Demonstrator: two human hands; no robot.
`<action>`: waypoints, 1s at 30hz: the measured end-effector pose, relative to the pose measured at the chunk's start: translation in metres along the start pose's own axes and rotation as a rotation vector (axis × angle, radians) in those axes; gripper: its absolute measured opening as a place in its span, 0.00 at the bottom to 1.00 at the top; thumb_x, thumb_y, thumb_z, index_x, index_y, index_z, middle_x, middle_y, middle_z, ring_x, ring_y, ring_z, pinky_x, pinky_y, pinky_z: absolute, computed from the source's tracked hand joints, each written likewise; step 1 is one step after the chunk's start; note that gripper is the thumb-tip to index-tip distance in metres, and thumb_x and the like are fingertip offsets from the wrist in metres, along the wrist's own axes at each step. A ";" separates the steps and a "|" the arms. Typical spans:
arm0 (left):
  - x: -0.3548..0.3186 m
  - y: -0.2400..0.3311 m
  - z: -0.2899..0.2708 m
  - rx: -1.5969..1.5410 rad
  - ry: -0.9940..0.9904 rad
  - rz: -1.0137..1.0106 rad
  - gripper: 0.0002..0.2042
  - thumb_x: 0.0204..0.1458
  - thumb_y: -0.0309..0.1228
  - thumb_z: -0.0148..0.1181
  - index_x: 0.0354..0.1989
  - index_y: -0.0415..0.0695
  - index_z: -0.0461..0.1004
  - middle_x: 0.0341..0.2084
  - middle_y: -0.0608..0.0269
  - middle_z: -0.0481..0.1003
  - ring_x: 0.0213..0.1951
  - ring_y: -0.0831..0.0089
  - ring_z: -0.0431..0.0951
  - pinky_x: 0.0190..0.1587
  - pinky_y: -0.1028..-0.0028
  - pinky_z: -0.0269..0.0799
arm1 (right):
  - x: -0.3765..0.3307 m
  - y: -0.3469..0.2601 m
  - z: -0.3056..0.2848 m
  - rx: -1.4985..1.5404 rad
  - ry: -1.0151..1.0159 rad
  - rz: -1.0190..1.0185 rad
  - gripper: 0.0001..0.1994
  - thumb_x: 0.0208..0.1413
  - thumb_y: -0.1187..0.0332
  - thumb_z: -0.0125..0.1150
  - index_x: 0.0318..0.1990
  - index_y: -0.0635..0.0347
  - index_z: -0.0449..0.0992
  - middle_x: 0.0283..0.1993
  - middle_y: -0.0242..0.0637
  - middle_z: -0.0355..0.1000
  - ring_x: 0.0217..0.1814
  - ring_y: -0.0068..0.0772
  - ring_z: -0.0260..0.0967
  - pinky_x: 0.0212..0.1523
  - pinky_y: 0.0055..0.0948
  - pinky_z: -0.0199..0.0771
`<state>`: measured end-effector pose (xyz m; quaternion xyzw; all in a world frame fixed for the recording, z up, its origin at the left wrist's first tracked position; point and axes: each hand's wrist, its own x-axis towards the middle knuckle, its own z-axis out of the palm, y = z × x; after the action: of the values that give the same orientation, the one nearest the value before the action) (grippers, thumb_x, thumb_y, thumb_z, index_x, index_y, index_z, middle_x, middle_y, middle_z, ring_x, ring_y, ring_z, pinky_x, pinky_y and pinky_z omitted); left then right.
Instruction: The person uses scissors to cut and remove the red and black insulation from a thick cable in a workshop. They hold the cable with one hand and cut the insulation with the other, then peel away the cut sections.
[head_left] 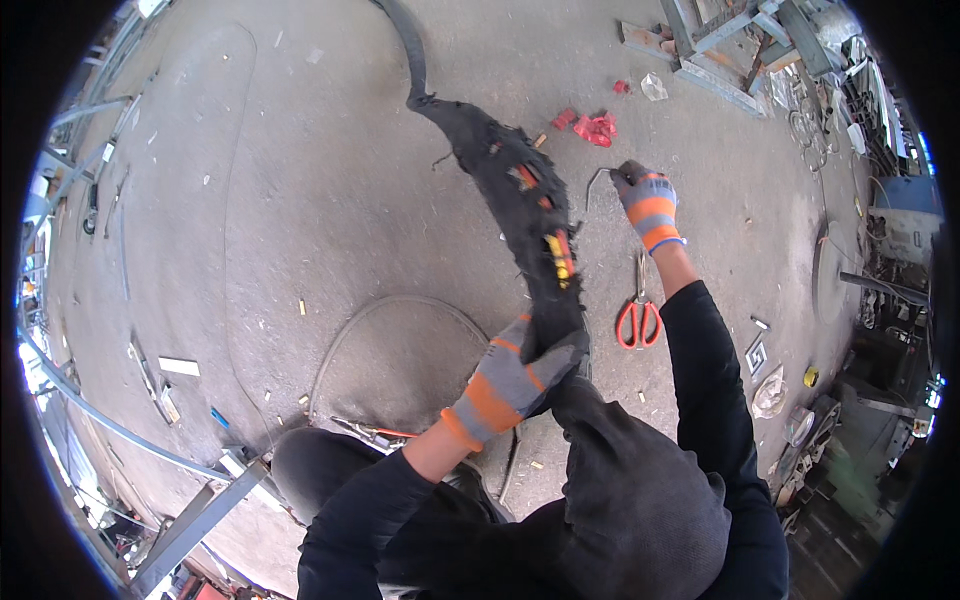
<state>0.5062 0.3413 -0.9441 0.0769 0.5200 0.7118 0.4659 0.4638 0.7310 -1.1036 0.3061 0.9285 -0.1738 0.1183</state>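
Left hand [508,382] grips one black cable [520,200]; right hand [648,205] pinches one wire [596,178] beside one scissors [639,318].

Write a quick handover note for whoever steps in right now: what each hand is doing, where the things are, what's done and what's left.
Left hand, in a grey and orange glove: shut on the near end of the long black sheathed cable lying across the concrete floor.
Right hand, same glove: pinching a thin bent wire beside the sheath.
Red-handled scissors lie on the floor by the right forearm.
Done: sheath torn open, coloured cores showing.
Left: the far stretch remains covered.
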 end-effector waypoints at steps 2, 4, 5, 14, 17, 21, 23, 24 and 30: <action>0.006 -0.010 0.004 0.092 -0.020 -0.120 0.27 0.65 0.34 0.68 0.69 0.37 0.71 0.56 0.61 0.80 0.58 0.74 0.77 0.63 0.70 0.73 | -0.014 0.000 -0.001 0.067 0.106 -0.065 0.32 0.60 0.62 0.71 0.73 0.35 0.72 0.66 0.49 0.78 0.65 0.57 0.77 0.64 0.50 0.78; 0.012 -0.017 0.008 0.303 -0.038 -0.147 0.29 0.65 0.35 0.69 0.71 0.37 0.70 0.56 0.59 0.80 0.58 0.72 0.78 0.64 0.68 0.73 | -0.038 -0.006 0.002 0.401 0.222 -0.251 0.33 0.65 0.56 0.71 0.76 0.42 0.69 0.67 0.47 0.78 0.63 0.54 0.80 0.61 0.47 0.82; 0.014 -0.018 0.010 0.464 -0.074 -0.116 0.33 0.65 0.46 0.66 0.73 0.39 0.67 0.61 0.42 0.79 0.65 0.55 0.78 0.68 0.64 0.70 | -0.049 -0.009 0.001 0.923 0.036 -0.159 0.33 0.66 0.55 0.70 0.76 0.45 0.68 0.67 0.47 0.77 0.62 0.53 0.80 0.60 0.46 0.83; -0.052 0.066 -0.158 1.313 -0.318 0.102 0.31 0.62 0.46 0.69 0.69 0.42 0.74 0.62 0.40 0.77 0.65 0.47 0.77 0.68 0.57 0.72 | -0.057 -0.009 0.028 1.359 -0.116 0.190 0.14 0.66 0.70 0.69 0.57 0.62 0.79 0.36 0.45 0.82 0.24 0.41 0.79 0.25 0.40 0.82; -0.109 0.050 -0.254 1.337 -0.141 -0.388 0.32 0.62 0.44 0.70 0.71 0.42 0.72 0.61 0.47 0.79 0.66 0.51 0.76 0.69 0.60 0.71 | -0.038 0.020 0.073 1.175 -0.040 0.157 0.14 0.64 0.71 0.71 0.55 0.62 0.81 0.39 0.44 0.83 0.28 0.36 0.79 0.29 0.38 0.82; -0.196 -0.070 -0.296 1.591 -0.188 -0.493 0.49 0.48 0.58 0.77 0.74 0.40 0.66 0.72 0.44 0.66 0.73 0.44 0.65 0.76 0.51 0.58 | -0.016 0.039 0.077 1.003 -0.088 0.128 0.23 0.63 0.67 0.74 0.65 0.60 0.79 0.55 0.43 0.83 0.56 0.40 0.80 0.58 0.39 0.80; -0.230 -0.132 -0.293 1.681 -0.181 -0.320 0.50 0.46 0.62 0.75 0.71 0.40 0.69 0.69 0.47 0.69 0.72 0.46 0.65 0.77 0.47 0.54 | -0.028 0.030 0.057 0.573 0.086 -0.150 0.29 0.62 0.64 0.74 0.69 0.60 0.76 0.63 0.46 0.80 0.64 0.48 0.77 0.65 0.42 0.76; -0.242 -0.158 -0.289 1.745 -0.210 -0.388 0.49 0.45 0.64 0.74 0.70 0.42 0.70 0.69 0.48 0.70 0.72 0.47 0.66 0.78 0.45 0.53 | -0.040 0.022 0.044 0.183 0.234 -0.243 0.31 0.62 0.63 0.75 0.70 0.60 0.74 0.65 0.48 0.78 0.66 0.53 0.76 0.67 0.44 0.75; -0.263 -0.215 -0.304 1.968 -0.086 -0.222 0.41 0.43 0.59 0.75 0.66 0.51 0.75 0.59 0.53 0.76 0.67 0.48 0.70 0.79 0.43 0.51 | -0.123 -0.056 0.027 -0.204 -0.075 -1.034 0.32 0.56 0.62 0.75 0.69 0.56 0.74 0.70 0.48 0.72 0.75 0.56 0.65 0.75 0.51 0.65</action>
<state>0.5963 -0.0523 -1.1560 0.4063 0.8663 -0.0883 0.2768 0.5292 0.6133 -1.0738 -0.2112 0.9656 -0.1289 0.0796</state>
